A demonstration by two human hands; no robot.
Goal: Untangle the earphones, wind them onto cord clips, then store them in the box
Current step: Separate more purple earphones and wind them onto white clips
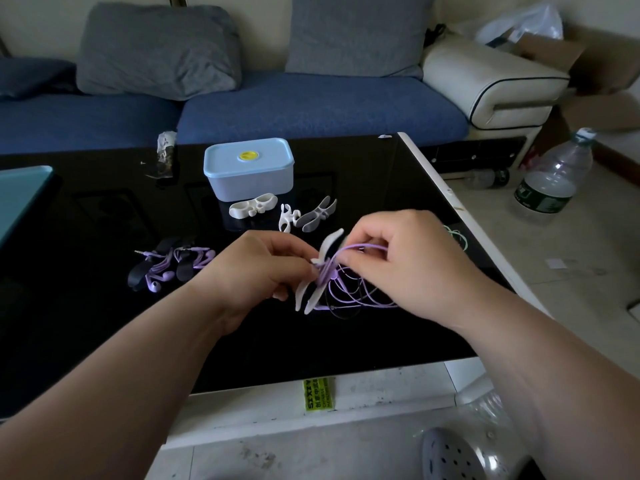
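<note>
My left hand (258, 271) pinches a white cord clip (313, 289) above the black table (104, 334). Purple earphone cable (356, 292) is wrapped around the clip's middle, and its loose loops hang down to the right. My right hand (398, 261) grips a stretch of that cable just above the clip. Two purple earphones wound on black clips (166, 268) lie to the left. A light blue box (249, 169) with its lid on stands behind. In front of the box lie three spare white clips (252, 206), (287, 218), (317, 214).
A blue sofa with grey cushions (294, 109) runs behind the table. The table's white right edge (450, 199) is close to my right hand. A green cord (457, 235) lies near that edge. A plastic water bottle (554, 174) stands on the floor at right.
</note>
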